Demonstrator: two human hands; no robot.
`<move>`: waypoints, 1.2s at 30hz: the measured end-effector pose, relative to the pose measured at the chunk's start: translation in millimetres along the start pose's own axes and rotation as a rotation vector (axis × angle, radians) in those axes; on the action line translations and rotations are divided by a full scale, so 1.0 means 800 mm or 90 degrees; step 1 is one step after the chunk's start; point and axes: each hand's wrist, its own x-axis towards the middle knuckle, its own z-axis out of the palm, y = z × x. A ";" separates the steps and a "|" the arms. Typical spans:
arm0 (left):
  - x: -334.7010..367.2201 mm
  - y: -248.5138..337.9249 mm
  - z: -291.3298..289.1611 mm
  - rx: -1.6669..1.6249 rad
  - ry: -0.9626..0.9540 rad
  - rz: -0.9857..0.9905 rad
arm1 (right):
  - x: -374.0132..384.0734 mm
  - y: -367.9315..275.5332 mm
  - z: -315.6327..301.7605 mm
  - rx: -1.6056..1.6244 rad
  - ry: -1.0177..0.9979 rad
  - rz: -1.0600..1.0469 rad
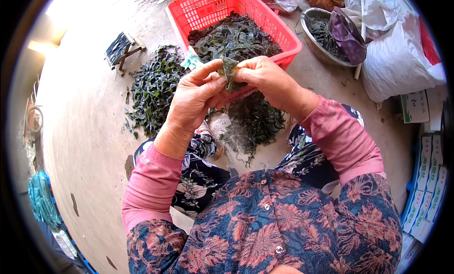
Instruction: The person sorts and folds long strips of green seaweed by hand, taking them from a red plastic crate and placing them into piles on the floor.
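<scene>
Between my two hands, over the near edge of a red plastic basket [279, 30], is a small dark green piece of seaweed [229, 68]. My left hand [201, 89] pinches it from one side. Thumb and fingers of my right hand [267, 80] grip its other side. Dark, wet-looking seaweed [236, 35] partly fills the basket. A loose heap of seaweed [153, 94] lies on the floor to the left of the basket, and a smaller heap [253, 125] sits between my feet, below my hands. A light blue-green scrap [191, 59] shows just beyond my left fingers.
A low stool with a dark woven seat [122, 49] stands at the far left. At the far right are a metal basin [314, 39] with seaweed and a purple scoop-like thing [347, 35], then a bulging white sack [399, 61]. Several boxes [425, 179] are stacked on the right.
</scene>
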 end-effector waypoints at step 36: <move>0.023 0.000 -0.169 1.248 0.401 -0.262 | 0.040 0.083 -0.005 -0.853 -0.121 -0.079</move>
